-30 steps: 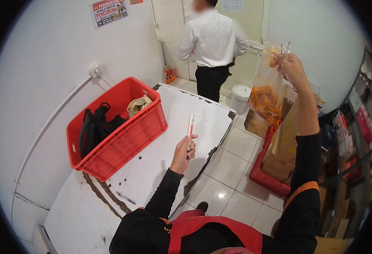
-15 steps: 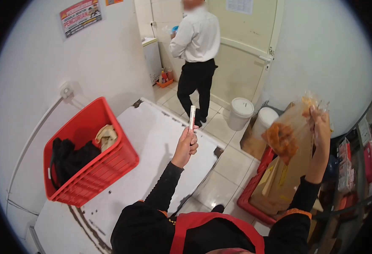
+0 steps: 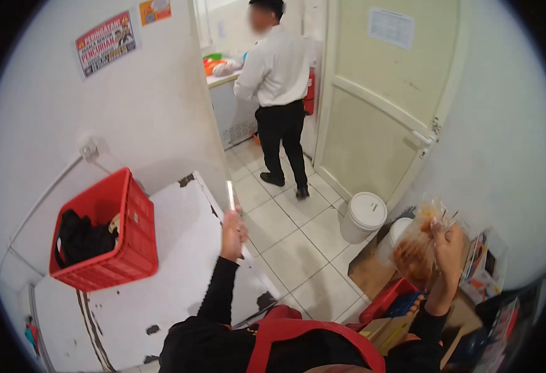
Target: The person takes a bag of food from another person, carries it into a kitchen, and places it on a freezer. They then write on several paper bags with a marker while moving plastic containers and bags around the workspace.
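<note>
My left hand (image 3: 234, 236) is closed round a slim white stick (image 3: 230, 196), which points up; its exact kind I cannot make out. Below that hand lies a worn white tabletop (image 3: 183, 261). On the right, my right hand (image 3: 449, 248) grips the gathered top of a clear plastic bag (image 3: 412, 256). Orange-red food hangs in the bag's lower part, blurred by motion. Cardboard and a red crate edge (image 3: 390, 299) are beneath my right arm.
A red basket (image 3: 139, 239) with black cloth (image 3: 83, 239) stands on the tabletop at left. Ahead, a person in a white shirt (image 3: 279, 71) is in the doorway beside a pale door (image 3: 385, 124). A lidded white bucket (image 3: 365, 217) stands on the tiled floor.
The view has shifted forward and turned. Both hands appear lower and further left, still holding the stick and the bag. The person in white stands further into the doorway, facing more left.
</note>
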A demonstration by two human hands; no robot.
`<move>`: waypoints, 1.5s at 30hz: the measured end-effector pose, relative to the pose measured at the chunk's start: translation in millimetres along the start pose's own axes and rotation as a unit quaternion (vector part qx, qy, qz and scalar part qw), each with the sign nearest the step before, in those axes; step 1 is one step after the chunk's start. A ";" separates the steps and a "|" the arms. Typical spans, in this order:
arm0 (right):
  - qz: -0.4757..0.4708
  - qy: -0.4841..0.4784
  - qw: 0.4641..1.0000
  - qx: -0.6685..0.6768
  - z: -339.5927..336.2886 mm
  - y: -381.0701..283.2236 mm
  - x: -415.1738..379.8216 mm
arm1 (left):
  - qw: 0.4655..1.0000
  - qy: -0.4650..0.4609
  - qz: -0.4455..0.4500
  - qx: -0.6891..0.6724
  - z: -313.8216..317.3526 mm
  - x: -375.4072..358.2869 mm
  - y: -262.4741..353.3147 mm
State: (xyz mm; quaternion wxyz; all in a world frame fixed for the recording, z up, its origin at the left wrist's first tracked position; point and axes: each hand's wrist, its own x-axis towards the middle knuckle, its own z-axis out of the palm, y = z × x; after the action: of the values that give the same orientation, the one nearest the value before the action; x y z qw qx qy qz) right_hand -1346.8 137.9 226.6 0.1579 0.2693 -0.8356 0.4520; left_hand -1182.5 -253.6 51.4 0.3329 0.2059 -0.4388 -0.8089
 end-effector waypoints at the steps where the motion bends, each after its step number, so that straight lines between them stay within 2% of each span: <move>1: -0.016 0.011 1.000 0.012 14.3 9.2 28.3 | 1.000 0.028 0.007 -0.013 0.9 8.5 4.6; 4: -0.006 -0.051 0.994 0.093 56.1 20.0 100.4 | 0.996 0.079 0.051 -0.005 -5.7 47.8 -4.7; 6: -0.040 -0.023 0.985 0.164 97.8 46.0 131.5 | 0.990 0.089 0.102 -0.036 -20.2 93.1 -28.0; 7: -0.075 0.004 0.978 0.194 115.6 54.9 158.4 | 0.987 0.101 0.121 0.007 -11.0 114.5 -26.2; 8: 0.004 -0.022 0.974 0.225 128.7 57.7 179.2 | 0.989 0.097 0.115 -0.005 0.1 154.9 -28.3; 9: 0.024 -0.022 0.974 0.223 138.1 63.0 198.0 | 0.990 0.119 0.076 -0.012 4.2 161.1 -40.0; 11: 0.065 -0.014 0.970 0.235 167.4 72.8 242.8 | 0.989 0.129 0.071 -0.020 34.6 185.6 -53.4; 15: 0.043 -0.099 0.980 0.166 203.7 107.5 303.9 | 0.987 0.151 0.057 -0.019 61.6 207.5 -41.5; 19: 0.012 -0.088 0.979 0.181 249.4 138.2 373.1 | 0.963 0.233 0.130 0.027 43.2 248.2 -36.4; 23: 0.000 -0.093 0.970 0.226 304.4 169.0 453.3 | 0.944 0.271 0.185 0.037 61.7 314.5 -26.7; 27: -0.025 -0.118 0.962 0.246 364.8 177.6 539.3 | 0.933 0.288 0.202 0.075 102.2 407.9 -14.6; 32: -0.104 -0.122 0.945 0.284 460.2 148.9 656.4 | 0.919 0.301 0.237 0.097 106.6 506.8 0.5; 35: -0.117 -0.144 0.936 0.300 509.8 118.9 714.2 | 0.908 0.342 0.219 0.105 103.9 548.7 6.1; 37: -0.143 -0.164 0.922 0.320 548.6 106.6 755.4 | 0.913 0.323 0.229 0.094 94.9 594.2 3.7; 41: -0.149 -0.225 0.885 0.379 624.8 71.3 793.7 | 0.930 0.262 0.247 0.071 52.1 696.7 4.8; 42: -0.154 -0.214 0.874 0.407 647.4 60.9 803.9 | 0.912 0.307 0.258 0.088 55.0 731.5 12.7; 45: -0.163 -0.246 0.852 0.432 709.0 39.5 832.3 | 0.932 0.273 0.228 0.065 37.6 814.6 24.3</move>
State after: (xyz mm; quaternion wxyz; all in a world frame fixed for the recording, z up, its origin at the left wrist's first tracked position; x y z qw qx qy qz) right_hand -2054.7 -696.2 238.4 -0.1142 0.5450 -0.5122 0.6539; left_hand -1762.2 -827.6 58.5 0.6016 0.3341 -0.4176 -0.5934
